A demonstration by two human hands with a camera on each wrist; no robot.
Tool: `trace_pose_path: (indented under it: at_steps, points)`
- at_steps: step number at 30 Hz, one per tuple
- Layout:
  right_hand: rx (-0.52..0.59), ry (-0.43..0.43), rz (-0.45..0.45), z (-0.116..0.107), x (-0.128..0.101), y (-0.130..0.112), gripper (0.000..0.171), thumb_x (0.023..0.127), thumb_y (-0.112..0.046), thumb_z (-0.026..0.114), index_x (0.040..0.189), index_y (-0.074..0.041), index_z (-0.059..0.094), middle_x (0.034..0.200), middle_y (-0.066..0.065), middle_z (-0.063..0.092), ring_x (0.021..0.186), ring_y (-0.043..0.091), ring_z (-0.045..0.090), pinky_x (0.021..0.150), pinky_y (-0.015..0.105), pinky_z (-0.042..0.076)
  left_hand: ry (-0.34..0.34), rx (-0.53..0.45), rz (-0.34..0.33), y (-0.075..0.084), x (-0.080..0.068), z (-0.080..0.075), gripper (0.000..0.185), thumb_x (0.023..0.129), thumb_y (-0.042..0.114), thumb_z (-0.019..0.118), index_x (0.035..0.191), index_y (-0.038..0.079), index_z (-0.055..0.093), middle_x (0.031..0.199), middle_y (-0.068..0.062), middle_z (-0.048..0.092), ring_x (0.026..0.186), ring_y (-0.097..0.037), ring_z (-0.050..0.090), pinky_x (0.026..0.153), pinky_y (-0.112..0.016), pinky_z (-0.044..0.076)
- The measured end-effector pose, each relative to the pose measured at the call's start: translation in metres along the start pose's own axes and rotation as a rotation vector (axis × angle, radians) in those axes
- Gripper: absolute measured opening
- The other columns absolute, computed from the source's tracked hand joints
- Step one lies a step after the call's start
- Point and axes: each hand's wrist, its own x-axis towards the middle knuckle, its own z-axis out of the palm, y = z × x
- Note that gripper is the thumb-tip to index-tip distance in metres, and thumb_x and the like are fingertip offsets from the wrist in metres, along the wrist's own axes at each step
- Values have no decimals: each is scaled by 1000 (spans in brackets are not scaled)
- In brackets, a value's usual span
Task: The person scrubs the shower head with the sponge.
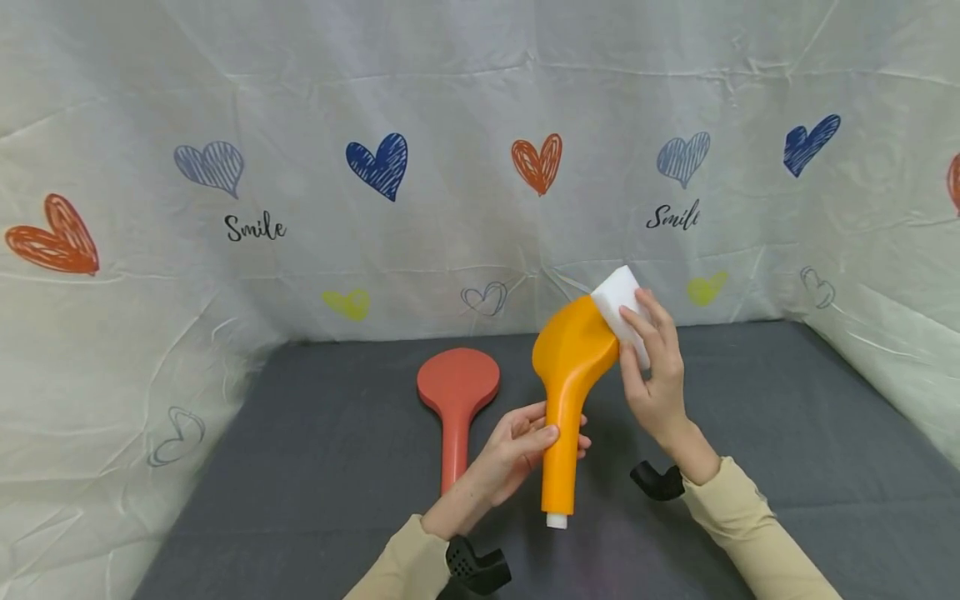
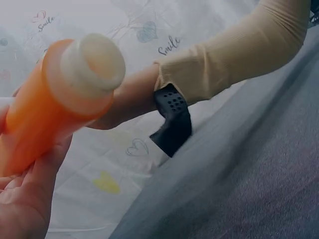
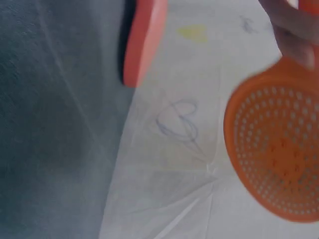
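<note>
Frame centre: orange shower head (image 1: 567, 392), long axis near-vertical, head up. Left hand (image 1: 517, 454) grips handle; right hand (image 1: 654, 367) pinches white sponge (image 1: 617, 302) vs. head's upper-right edge.

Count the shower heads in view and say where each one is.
2. The orange shower head is held upright in the left hand; the red shower head lies on the grey table beside it.
</note>
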Motion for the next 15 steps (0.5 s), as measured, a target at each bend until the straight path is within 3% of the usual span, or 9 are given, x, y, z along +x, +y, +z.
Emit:
trace_pose_path:
  at_steps: [3,6,9,12,15]
  points:
    - [11,-31,-69,3,-8,-2,23,91,-3,49,106,13,57,119,40,42,116,56,37,104,42,33,-7,-47,16,1,0,1,39,97,7,44,130,-11,37,113,-9,59,97,-20,63,89,-36,47]
    - [14,-129,-194,5,-22,1,24,93,-11,52,108,4,62,120,36,44,119,51,37,105,48,28,0,-87,30,2,0,2,37,97,5,42,130,-12,36,114,-10,58,97,-20,63,90,-35,47]
    - [15,-206,-262,6,-30,6,24,93,-14,54,111,-2,64,122,31,46,122,46,37,104,51,24,5,-99,30,2,0,2,37,97,5,42,129,-13,36,115,-11,57,97,-19,62,89,-34,47]
    - [32,-175,-243,5,-26,10,23,93,-14,54,108,0,65,121,32,47,120,47,39,103,49,26,-4,-78,24,2,0,3,38,97,7,43,129,-13,35,114,-11,57,97,-19,62,88,-33,48]
    - [51,-81,-134,2,-10,7,24,92,-10,53,104,9,62,118,37,46,114,51,40,102,43,33,-29,-48,18,1,0,3,39,97,8,44,130,-12,35,113,-9,57,97,-19,62,87,-32,49]
